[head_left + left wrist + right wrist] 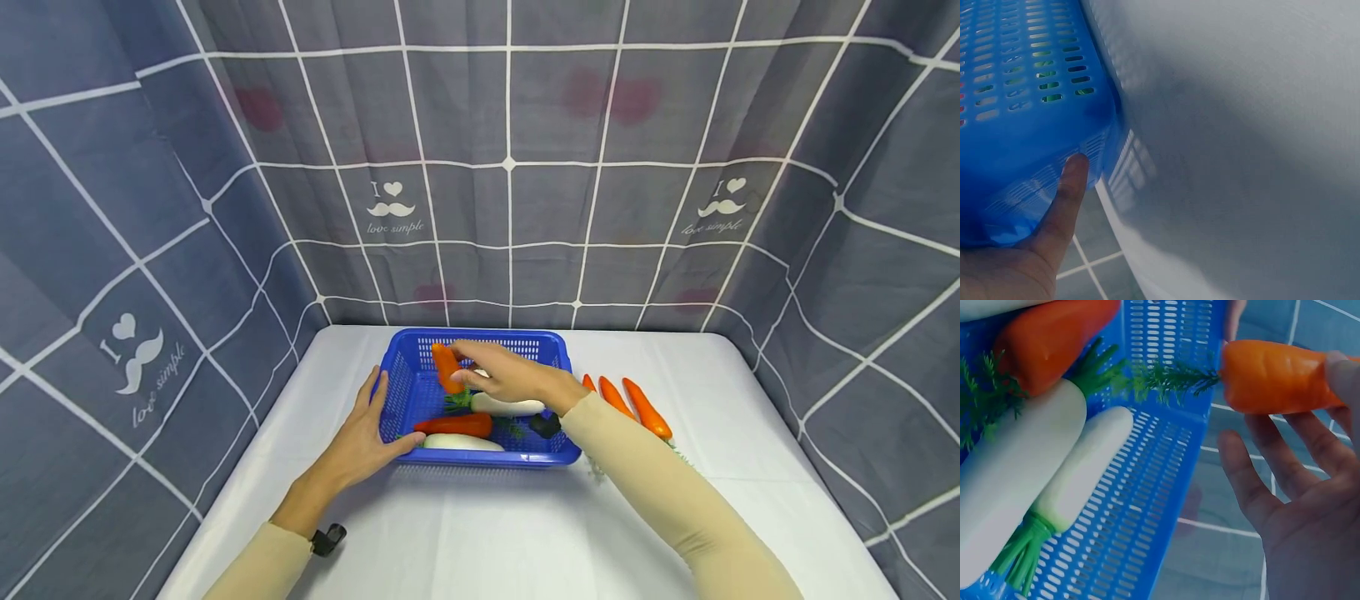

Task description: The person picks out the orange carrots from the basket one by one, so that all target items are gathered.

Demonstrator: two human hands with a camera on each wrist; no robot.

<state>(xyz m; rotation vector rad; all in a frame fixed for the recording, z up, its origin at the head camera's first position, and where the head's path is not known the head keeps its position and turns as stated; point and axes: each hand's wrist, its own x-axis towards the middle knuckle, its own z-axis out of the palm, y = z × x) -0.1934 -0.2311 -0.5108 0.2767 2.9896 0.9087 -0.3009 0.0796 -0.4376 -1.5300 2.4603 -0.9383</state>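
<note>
A blue perforated basket stands on the white table. My left hand rests on its near left corner, with straight fingers at the left side and the thumb at the front rim. In the left wrist view one finger lies straight against the outer wall. My right hand holds an orange carrot by its narrower end, above the basket's far left part; its green leaves point toward the basket. Inside lie another carrot, a white radish by the front wall, and a white radish near the middle.
Several orange carrots lie on the table right of the basket, partly behind my right sleeve. A smaller white radish lies along the basket wall in the right wrist view. Grey checked curtains enclose the table at the back and sides.
</note>
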